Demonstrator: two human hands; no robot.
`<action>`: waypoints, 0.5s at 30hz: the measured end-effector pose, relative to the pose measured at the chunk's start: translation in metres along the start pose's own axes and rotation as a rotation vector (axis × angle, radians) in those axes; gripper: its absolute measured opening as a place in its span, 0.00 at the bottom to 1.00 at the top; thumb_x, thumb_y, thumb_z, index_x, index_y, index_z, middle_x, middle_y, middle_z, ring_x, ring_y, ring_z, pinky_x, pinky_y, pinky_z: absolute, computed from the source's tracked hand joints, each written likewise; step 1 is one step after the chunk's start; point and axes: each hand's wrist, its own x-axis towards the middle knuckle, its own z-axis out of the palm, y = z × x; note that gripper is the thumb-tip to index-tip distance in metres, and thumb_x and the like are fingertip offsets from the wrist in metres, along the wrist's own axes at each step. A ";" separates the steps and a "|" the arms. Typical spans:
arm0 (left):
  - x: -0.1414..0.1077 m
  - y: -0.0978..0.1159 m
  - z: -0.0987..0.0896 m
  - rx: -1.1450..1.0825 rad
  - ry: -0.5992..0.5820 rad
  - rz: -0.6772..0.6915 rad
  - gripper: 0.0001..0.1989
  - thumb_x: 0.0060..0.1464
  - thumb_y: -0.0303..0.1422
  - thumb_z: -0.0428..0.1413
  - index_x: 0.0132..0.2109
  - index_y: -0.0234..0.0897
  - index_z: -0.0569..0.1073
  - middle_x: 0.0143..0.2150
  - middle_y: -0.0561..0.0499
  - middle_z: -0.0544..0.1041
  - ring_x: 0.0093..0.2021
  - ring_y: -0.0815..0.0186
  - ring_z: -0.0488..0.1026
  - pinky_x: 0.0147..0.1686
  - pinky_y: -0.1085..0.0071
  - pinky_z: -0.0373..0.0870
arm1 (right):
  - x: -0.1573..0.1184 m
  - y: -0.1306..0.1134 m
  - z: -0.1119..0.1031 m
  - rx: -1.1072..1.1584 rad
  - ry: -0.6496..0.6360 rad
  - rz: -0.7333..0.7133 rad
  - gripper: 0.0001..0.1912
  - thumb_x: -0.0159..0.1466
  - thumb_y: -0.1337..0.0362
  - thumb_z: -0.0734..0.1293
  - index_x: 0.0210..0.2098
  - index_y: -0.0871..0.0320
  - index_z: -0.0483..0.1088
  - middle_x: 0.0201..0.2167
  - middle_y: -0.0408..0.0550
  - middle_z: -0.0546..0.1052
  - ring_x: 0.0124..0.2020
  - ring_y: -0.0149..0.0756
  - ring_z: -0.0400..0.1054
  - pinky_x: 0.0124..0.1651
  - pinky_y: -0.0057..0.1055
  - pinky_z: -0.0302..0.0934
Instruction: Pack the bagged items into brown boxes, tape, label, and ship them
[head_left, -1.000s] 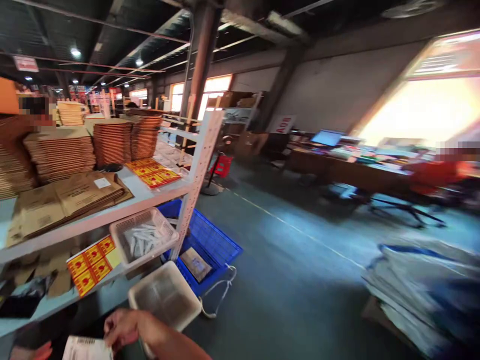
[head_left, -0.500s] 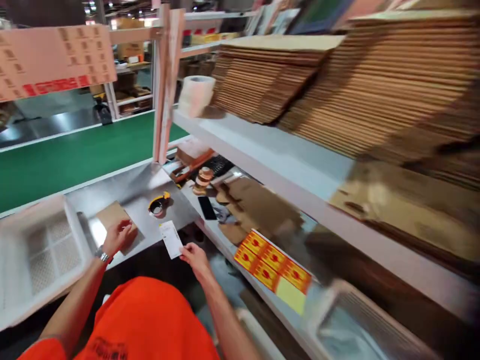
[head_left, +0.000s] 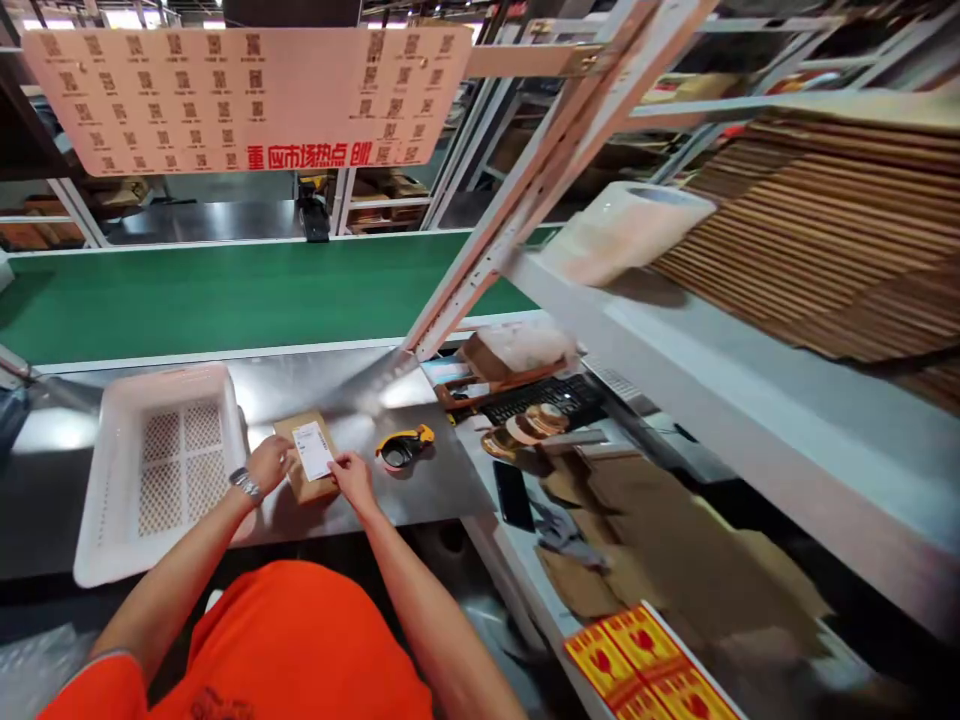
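A small brown cardboard box [head_left: 305, 490] lies on the metal bench, with a white printed shipping label [head_left: 313, 452] over its top face. My right hand [head_left: 354, 478] pinches the label at its lower right corner. At the box's left side, my left hand [head_left: 268, 468] has its fingers curled against the box, close to the label's left edge. Whether those fingers also touch the label is hard to see. A yellow and black tape dispenser [head_left: 405, 448] rests on the bench to the right of the box.
A white plastic basket [head_left: 112, 470] stands on the left. Behind the bench runs a green conveyor belt [head_left: 247, 300]. On the right are a phone [head_left: 514, 495], a keyboard [head_left: 551, 400], red and yellow stickers [head_left: 645, 655], and a shelf [head_left: 720, 370] carrying stacked cardboard [head_left: 825, 230].
My right hand has brought the label leftward from beyond the bench's front edge onto the box. My left hand stays by the box. The view has turned left.
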 end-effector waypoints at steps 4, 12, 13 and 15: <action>0.039 0.005 0.017 0.143 -0.165 0.069 0.21 0.66 0.32 0.63 0.62 0.24 0.79 0.72 0.28 0.71 0.75 0.41 0.66 0.73 0.48 0.64 | 0.003 -0.009 0.000 -0.226 0.024 -0.023 0.06 0.61 0.70 0.73 0.33 0.59 0.72 0.33 0.51 0.81 0.40 0.41 0.77 0.48 0.34 0.63; 0.070 -0.010 0.035 0.371 -0.403 -0.041 0.66 0.55 0.53 0.72 0.82 0.16 0.49 0.82 0.16 0.37 0.83 0.30 0.38 0.79 0.38 0.42 | 0.005 -0.001 -0.026 -0.392 0.036 0.164 0.19 0.57 0.58 0.83 0.31 0.58 0.71 0.37 0.64 0.82 0.53 0.60 0.78 0.53 0.44 0.66; 0.074 -0.012 0.034 0.381 -0.417 -0.051 0.70 0.52 0.55 0.72 0.82 0.14 0.46 0.81 0.15 0.35 0.83 0.29 0.37 0.79 0.38 0.42 | 0.004 0.004 -0.030 -0.342 0.018 0.215 0.19 0.57 0.56 0.83 0.32 0.58 0.72 0.34 0.63 0.82 0.50 0.59 0.79 0.49 0.43 0.67; 0.080 -0.014 0.033 0.398 -0.443 -0.074 0.76 0.47 0.58 0.74 0.82 0.15 0.43 0.81 0.16 0.31 0.84 0.30 0.34 0.80 0.38 0.40 | 0.000 0.015 -0.033 -0.196 -0.042 0.322 0.19 0.63 0.52 0.79 0.39 0.60 0.74 0.28 0.59 0.80 0.39 0.51 0.81 0.40 0.38 0.67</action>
